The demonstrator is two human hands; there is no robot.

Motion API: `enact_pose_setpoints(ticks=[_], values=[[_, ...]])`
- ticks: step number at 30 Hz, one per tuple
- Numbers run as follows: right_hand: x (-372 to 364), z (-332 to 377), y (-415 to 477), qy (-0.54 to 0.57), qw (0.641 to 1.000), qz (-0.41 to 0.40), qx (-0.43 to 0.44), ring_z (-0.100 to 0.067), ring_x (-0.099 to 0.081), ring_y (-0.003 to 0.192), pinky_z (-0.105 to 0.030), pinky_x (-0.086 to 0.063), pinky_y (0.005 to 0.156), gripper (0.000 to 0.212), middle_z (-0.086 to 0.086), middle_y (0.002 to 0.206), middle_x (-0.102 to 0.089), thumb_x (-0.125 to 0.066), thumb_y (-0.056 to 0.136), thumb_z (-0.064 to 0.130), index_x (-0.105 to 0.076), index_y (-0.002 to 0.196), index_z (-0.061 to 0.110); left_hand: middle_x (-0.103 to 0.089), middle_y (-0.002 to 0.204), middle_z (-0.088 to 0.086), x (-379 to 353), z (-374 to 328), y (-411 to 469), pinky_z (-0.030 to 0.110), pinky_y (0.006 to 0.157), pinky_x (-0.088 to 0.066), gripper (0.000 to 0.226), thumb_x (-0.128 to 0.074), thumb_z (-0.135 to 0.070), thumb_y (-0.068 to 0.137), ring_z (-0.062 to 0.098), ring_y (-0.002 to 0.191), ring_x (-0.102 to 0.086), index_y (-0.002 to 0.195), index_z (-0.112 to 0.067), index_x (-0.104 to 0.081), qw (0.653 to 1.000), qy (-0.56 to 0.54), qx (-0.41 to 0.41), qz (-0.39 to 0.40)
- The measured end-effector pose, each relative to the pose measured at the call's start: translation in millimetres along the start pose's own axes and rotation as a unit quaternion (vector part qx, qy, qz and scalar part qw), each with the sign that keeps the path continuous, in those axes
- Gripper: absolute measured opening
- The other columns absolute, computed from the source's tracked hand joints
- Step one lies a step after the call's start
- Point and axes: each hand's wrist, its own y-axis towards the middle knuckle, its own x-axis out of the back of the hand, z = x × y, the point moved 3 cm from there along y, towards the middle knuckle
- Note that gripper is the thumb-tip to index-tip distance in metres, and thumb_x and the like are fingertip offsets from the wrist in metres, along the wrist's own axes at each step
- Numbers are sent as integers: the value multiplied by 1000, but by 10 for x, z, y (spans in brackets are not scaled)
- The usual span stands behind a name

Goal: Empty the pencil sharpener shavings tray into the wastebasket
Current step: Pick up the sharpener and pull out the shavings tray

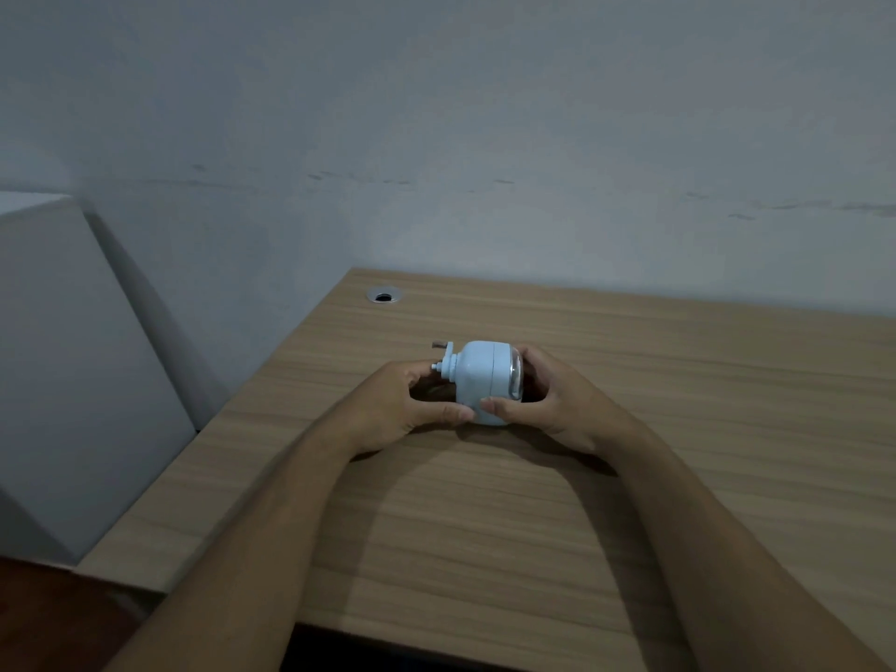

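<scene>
A pale blue pencil sharpener [477, 375] rests on the wooden desk [679, 429], near its middle. A crank handle sticks out of its left end. At its right end sits a clear shavings tray [516, 375]. My left hand [402, 405] grips the sharpener's left side, thumb under the front. My right hand [548, 405] wraps around the tray end, thumb against the front of the body. No wastebasket is in view.
A round metal cable hole [384, 296] is set in the desk's far left corner. A grey panel [72, 371] stands to the left of the desk. A plain wall runs behind. Dark floor shows at the lower left.
</scene>
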Motion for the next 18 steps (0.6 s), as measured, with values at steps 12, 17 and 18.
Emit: enact_pose_setpoints(ticks=[12,17,18], values=[[66,-66,-18,19,1000,12,-9,-17,-75,123,-41,-59,112,57,6,130,-79,-90,91,18,-65,142,25,-84,132,-6,114,118,-84,33,115,-58,53,-90,-10,92,13,131,-76,141,-22,-76,996,-84,-5,3],[82,-84,-40,30,999,22,-20,-18,-76,123,-36,-61,106,54,5,129,-80,-88,92,16,-65,140,28,-82,136,-12,252,228,-185,32,121,-52,55,-92,-19,92,5,132,-74,144,-27,-75,999,-41,-9,-22],[77,-78,-41,33,999,24,-23,-17,-76,123,-33,-61,104,54,5,128,-80,-88,93,16,-65,141,26,-82,135,-14,293,248,-241,31,120,-52,54,-92,-21,92,4,131,-74,142,-29,-75,999,-36,-7,-29]])
